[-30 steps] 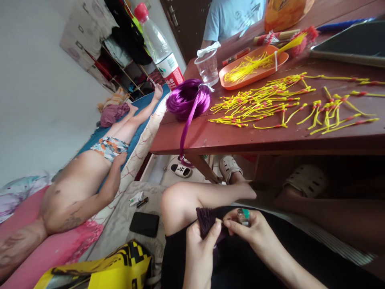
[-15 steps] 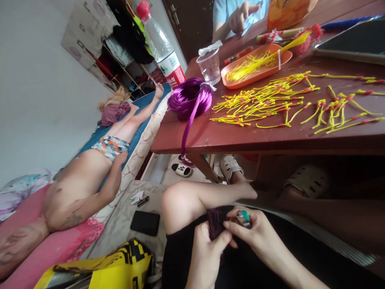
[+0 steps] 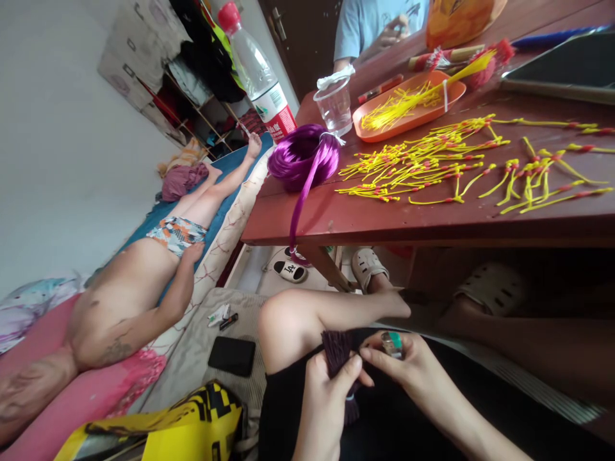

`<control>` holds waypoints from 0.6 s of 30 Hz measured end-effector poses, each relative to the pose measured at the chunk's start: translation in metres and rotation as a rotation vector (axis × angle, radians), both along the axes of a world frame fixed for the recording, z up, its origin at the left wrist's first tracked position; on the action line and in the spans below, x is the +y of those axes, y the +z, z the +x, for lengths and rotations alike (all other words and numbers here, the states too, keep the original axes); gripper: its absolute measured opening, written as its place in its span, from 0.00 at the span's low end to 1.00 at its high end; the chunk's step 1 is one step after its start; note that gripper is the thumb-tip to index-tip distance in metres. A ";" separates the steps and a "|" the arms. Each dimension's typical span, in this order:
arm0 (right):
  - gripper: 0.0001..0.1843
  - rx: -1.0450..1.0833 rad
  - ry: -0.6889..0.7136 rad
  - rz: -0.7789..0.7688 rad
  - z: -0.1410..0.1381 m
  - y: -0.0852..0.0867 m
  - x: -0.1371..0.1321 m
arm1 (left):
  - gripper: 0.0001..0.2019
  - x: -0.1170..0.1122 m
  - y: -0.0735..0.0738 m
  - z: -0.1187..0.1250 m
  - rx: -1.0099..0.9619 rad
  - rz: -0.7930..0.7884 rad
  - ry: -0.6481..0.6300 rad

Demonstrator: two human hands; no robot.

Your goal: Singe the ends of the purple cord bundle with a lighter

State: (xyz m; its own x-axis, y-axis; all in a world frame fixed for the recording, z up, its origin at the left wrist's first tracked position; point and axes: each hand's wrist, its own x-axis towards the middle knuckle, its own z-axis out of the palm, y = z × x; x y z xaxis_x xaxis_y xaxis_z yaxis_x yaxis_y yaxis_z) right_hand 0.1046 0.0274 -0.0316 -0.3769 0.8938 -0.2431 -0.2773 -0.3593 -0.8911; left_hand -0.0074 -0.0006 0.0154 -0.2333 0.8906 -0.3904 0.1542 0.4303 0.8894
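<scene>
Over my lap, my left hand is wrapped around a bundle of dark purple cords, whose cut ends fan out above the thumb. The bundle's lower part hangs below the fingers, with a pale tie around it. My right hand is closed beside it, thumb and forefinger pinched together near the left thumb. Tucked in its curled fingers is a lighter with a silver top and green body. Whatever the right fingertips pinch is too small to make out.
The red table holds knotted yellow cords, a purple cord coil, an orange tray, a plastic cup and a bottle. Another person's hand is across it. Someone lies on the bed at left.
The purple bundle has tilted leftward in my left hand, and its tied lower part now shows. My right hand has turned slightly. The person across the table has drawn their hand lower.
</scene>
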 end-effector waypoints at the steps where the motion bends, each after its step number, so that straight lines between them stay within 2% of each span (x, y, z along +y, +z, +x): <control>1: 0.12 -0.021 -0.008 0.009 0.001 -0.001 0.000 | 0.13 0.000 0.001 0.000 0.022 0.003 0.001; 7: 0.11 -0.235 -0.236 0.072 0.015 -0.005 0.005 | 0.14 -0.002 0.005 -0.003 -0.008 0.003 0.034; 10: 0.10 -0.321 -0.082 0.235 0.017 -0.001 0.003 | 0.14 -0.003 0.003 -0.007 -0.063 -0.005 0.053; 12: 0.10 -0.411 0.052 0.425 0.014 0.003 -0.002 | 0.12 -0.003 0.000 -0.009 -0.120 -0.009 0.085; 14: 0.13 -0.521 0.124 0.594 0.009 0.006 -0.008 | 0.11 -0.003 -0.001 -0.010 -0.178 -0.002 0.131; 16: 0.16 -0.598 0.159 0.684 0.002 0.007 -0.014 | 0.11 -0.004 -0.001 -0.010 -0.215 0.017 0.168; 18: 0.14 -0.619 0.210 0.719 -0.004 0.006 -0.020 | 0.11 -0.004 -0.001 -0.009 -0.230 0.032 0.194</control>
State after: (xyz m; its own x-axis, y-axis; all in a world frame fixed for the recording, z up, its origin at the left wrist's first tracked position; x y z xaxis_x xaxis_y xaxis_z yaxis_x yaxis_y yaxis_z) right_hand 0.1007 0.0077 -0.0260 -0.5348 0.8355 0.1263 0.3219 0.3396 -0.8838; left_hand -0.0162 -0.0050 0.0147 -0.3090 0.8508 -0.4250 -0.1347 0.4032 0.9051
